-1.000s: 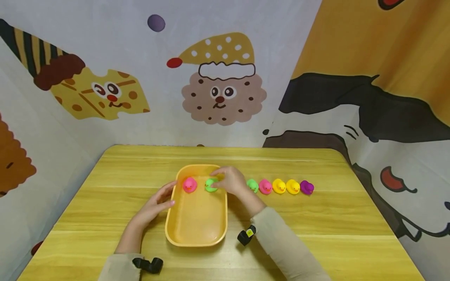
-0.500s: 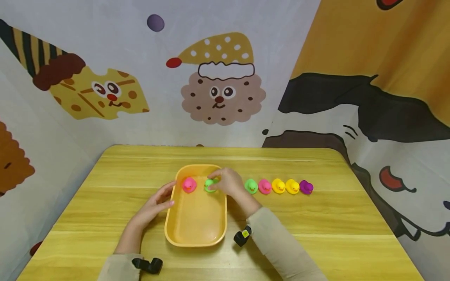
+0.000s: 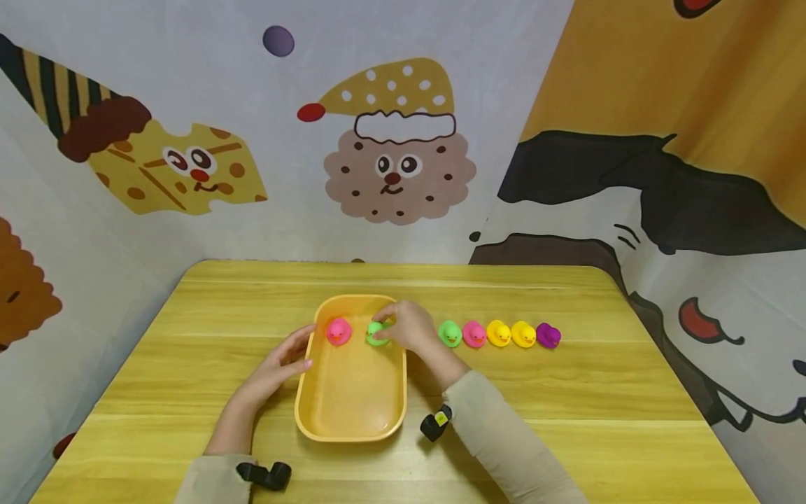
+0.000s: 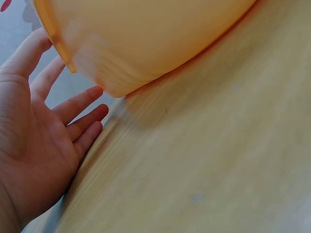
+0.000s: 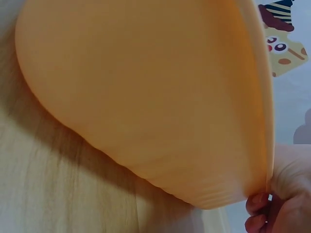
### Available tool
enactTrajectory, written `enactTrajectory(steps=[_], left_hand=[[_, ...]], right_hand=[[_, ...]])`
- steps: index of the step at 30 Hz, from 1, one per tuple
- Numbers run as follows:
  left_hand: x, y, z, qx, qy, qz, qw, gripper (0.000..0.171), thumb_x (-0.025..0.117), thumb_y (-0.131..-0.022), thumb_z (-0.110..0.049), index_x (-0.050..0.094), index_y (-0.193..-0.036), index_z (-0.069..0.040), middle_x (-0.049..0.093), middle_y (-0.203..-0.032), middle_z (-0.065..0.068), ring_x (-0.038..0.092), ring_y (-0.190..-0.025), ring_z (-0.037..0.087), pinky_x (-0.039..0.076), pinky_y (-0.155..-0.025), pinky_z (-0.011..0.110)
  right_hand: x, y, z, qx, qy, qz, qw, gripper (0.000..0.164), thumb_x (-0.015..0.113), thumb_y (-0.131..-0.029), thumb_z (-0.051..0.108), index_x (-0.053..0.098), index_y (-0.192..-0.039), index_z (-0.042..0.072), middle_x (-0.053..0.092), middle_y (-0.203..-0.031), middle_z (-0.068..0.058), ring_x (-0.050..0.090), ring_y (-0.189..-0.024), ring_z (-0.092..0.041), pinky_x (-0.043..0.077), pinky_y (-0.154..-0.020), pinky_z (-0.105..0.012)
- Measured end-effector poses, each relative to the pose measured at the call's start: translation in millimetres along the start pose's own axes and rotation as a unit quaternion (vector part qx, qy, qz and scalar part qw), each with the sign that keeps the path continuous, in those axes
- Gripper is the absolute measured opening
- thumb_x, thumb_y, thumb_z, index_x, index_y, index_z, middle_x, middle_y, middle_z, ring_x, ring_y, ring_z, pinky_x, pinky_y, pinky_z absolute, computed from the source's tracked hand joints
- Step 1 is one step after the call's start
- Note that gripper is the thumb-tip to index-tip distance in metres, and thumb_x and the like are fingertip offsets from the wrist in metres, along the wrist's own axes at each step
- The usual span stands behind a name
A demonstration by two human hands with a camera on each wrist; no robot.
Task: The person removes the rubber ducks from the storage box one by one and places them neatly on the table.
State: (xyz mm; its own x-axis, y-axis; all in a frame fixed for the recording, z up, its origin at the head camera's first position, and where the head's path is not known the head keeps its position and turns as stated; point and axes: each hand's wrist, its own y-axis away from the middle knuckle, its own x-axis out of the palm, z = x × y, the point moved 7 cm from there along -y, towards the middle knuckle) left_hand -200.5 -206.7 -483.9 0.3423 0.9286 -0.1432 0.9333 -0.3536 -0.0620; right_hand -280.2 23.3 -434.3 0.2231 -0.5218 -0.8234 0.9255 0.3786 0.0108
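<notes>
A yellow-orange plastic tray (image 3: 352, 435) stands on the table with a pink toy duck (image 3: 338, 332) inside at the far left. My right hand (image 3: 412, 327) reaches over the tray's right rim and pinches a green toy duck (image 3: 376, 334) between thumb and fingers, inside the far right part. The right wrist view shows that hand at the rim, with the tray's wall hiding the duck. At the tray's left side, my left hand (image 3: 277, 367) rests with fairly straight, spread fingers; its thumb is near the rim. In the left wrist view, the fingers (image 4: 80, 104) lie beside the outer wall.
Right of the tray runs a row of toy ducks: green (image 3: 450, 334), pink (image 3: 475, 334), two yellow ones (image 3: 499, 334) and purple (image 3: 548, 336) at the end. They stand on the wooden table (image 3: 567, 399). A cloth with cartoon prints (image 3: 403, 175) hangs behind.
My right hand has shifted slightly left with the green duck, uncovering the green duck in the row. The left hand and tray have stayed put.
</notes>
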Motion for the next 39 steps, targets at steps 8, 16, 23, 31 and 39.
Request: enactTrajectory(steps=[8, 16, 23, 31, 39], left_hand=[[-0.1, -0.2, -1.5, 0.005, -0.002, 0.001, 1.0000, 0.062, 0.056, -0.094, -0.006, 0.029, -0.149, -0.006, 0.033, -0.148, 0.023, 0.036, -0.128, 0.039, 0.038, -0.095, 0.029], [0.0, -1.2, -0.1, -0.004, -0.010, -0.002, 0.9999, 0.062, 0.058, -0.094, -0.007, 0.030, -0.150, -0.008, 0.034, -0.148, 0.022, 0.035, -0.130, 0.036, 0.037, -0.096, 0.030], [0.3, -0.4, -1.6, -0.001, 0.001, -0.003, 1.0000, 0.062, 0.058, -0.094, -0.007, 0.031, -0.149, -0.008, 0.034, -0.148, 0.021, 0.034, -0.130, 0.037, 0.038, -0.095, 0.028], [1.5, 0.5, -2.7, 0.002, 0.008, -0.002, 1.0000, 0.063, 0.059, -0.094, -0.007, 0.031, -0.150, -0.009, 0.033, -0.149, 0.021, 0.032, -0.131, 0.039, 0.039, -0.095, 0.026], [1.1, 0.6, -2.1, 0.000, 0.005, -0.003, 1.0000, 0.062, 0.059, -0.094, -0.008, 0.031, -0.150, -0.009, 0.033, -0.149, 0.020, 0.032, -0.132, 0.039, 0.038, -0.095, 0.028]], right_hand=[[-3.4, 2.2, -1.0, -0.020, -0.033, -0.012, 0.999, 0.028, 0.081, -0.076, 0.033, 0.075, -0.102, 0.026, 0.069, -0.099, 0.013, 0.060, -0.104, -0.020, 0.045, -0.084, -0.038], [-8.8, 3.7, -5.3, -0.036, -0.052, -0.016, 0.998, 0.027, 0.081, -0.077, 0.033, 0.075, -0.101, 0.025, 0.069, -0.098, 0.013, 0.061, -0.102, -0.019, 0.045, -0.087, -0.039], [-16.8, 5.8, -6.3, -0.038, -0.077, -0.022, 0.996, 0.025, 0.081, -0.076, 0.033, 0.075, -0.099, 0.025, 0.069, -0.097, 0.013, 0.061, -0.093, -0.018, 0.046, -0.079, -0.036], [-26.8, 11.0, -3.3, -0.058, -0.113, -0.041, 0.991, 0.028, 0.080, -0.078, 0.028, 0.075, -0.105, 0.021, 0.070, -0.105, 0.007, 0.062, -0.085, -0.016, 0.048, -0.076, -0.034], [-38.5, 19.1, 3.6, -0.079, -0.161, -0.051, 0.982, 0.027, 0.078, -0.080, 0.019, 0.074, -0.106, 0.015, 0.067, -0.079, -0.004, 0.033, -0.041, -0.008, 0.030, -0.038, -0.021]])
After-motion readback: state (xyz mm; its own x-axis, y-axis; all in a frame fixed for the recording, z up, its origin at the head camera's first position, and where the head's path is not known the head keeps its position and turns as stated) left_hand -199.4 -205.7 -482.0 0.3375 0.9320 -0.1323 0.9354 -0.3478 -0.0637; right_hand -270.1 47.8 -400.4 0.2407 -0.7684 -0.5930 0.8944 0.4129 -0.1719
